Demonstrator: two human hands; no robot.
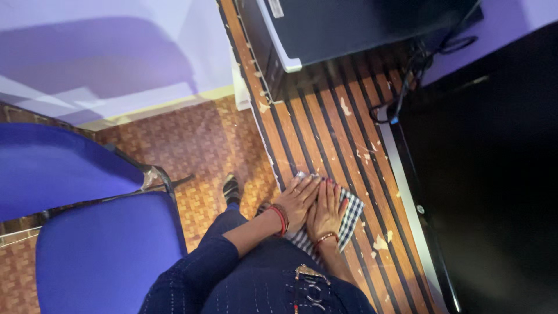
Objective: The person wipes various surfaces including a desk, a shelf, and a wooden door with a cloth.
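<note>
Hands flat, side by side, both pressing down on a checkered cloth (350, 218) on the desk top. Left hand (299, 200) lies palm down with fingers (308, 185) stretched toward the far edge of the cloth; a ring shows on one finger, and red and dark bangles (281, 218) sit at the wrist. Right hand (326, 210) is just beside it, touching along the inner edge, also palm down, fingers extended, red nail polish visible, thin bangle (325, 237) at the wrist. Neither hand grips anything: both are open and spread on the fabric.

Cloth is blue-and-white check, partly covered by the hands; its right corner sticks out past the right hand. It rests near the desk's left edge, close to the person's body.

Desk (325, 125) has an orange-brown surface with dark lengthwise stripes, with pale chips and flakes scattered across it. Dark computer case (349, 26) with a light edge sits at the far end. Large black monitor (488, 174) fills the right side, with black cables (407, 87) bunched behind it.

Blue chair (87, 232) stands to the left on a woven-pattern brown floor (197, 145). One foot in a dark sandal (231, 189) is on the floor beside the desk edge. Dark blue striped sleeves (197, 267) cover both arms.
</note>
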